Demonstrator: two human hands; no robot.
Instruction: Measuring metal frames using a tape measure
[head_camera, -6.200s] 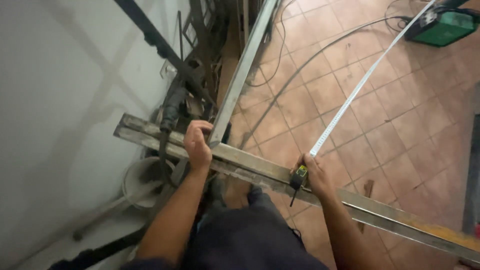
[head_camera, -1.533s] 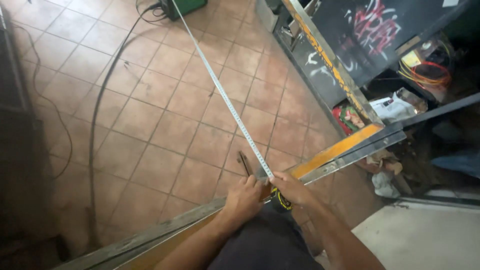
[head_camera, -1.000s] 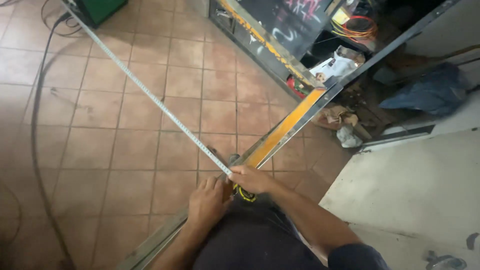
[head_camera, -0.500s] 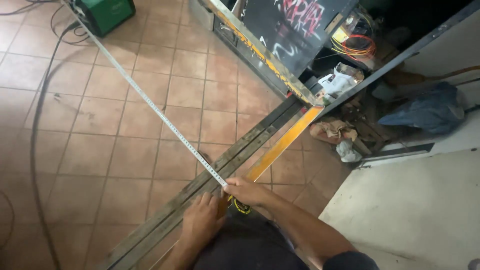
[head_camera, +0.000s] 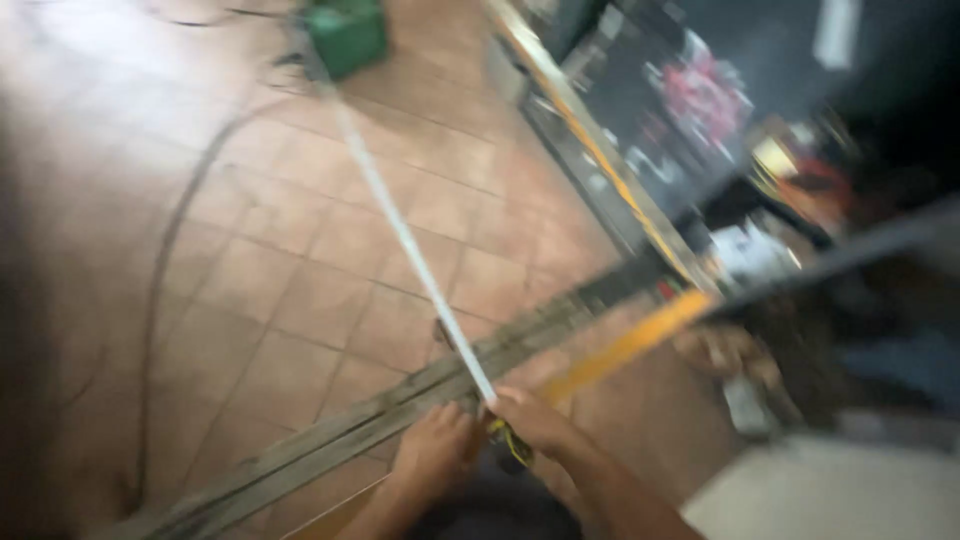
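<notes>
Pinching the tape measure (head_camera: 415, 255) where it meets the metal bar (head_camera: 400, 410), the right hand (head_camera: 535, 420) looks mid-measurement; through the blur its grip seems closed on the tape. The left hand (head_camera: 432, 452) presses the bar, grip unclear. Next likely calls for steadying the tape, stretched toward the green box (head_camera: 345, 35).

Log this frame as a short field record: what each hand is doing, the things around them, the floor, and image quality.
left hand: left hand rests on the long metal bar
right hand: right hand grips the near end of the tape measure
tape: its white blade runs out across the floor toward a green box
floor: reddish tiled floor with a dark cable lying on it
right side: dark cluttered shelving, contents unclear
image quality: heavy motion blur
</notes>
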